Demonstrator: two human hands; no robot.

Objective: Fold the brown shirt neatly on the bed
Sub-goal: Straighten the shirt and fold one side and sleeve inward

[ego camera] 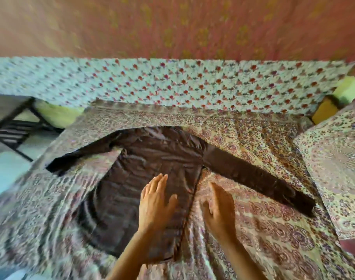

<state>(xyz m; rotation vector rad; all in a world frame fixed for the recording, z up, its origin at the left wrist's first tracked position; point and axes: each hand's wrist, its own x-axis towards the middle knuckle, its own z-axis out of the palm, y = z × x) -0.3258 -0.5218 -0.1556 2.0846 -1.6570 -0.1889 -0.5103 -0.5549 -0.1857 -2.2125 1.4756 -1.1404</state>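
The brown shirt (136, 178) lies spread flat on the patterned bedsheet (273, 229), collar end away from me, one sleeve stretched left and the other stretched right toward the pillow. My left hand (154, 201) rests flat on the shirt's body near its right edge, fingers together and extended. My right hand (218, 207) is just right of that edge, over the bedsheet, fingers open and holding nothing. The picture is motion-blurred.
A pillow (338, 170) in matching print lies at the right. A floral cloth (172, 81) hangs along the far side of the bed below a pink wall. A dark metal frame (15, 126) stands off the bed at left, over a pale floor.
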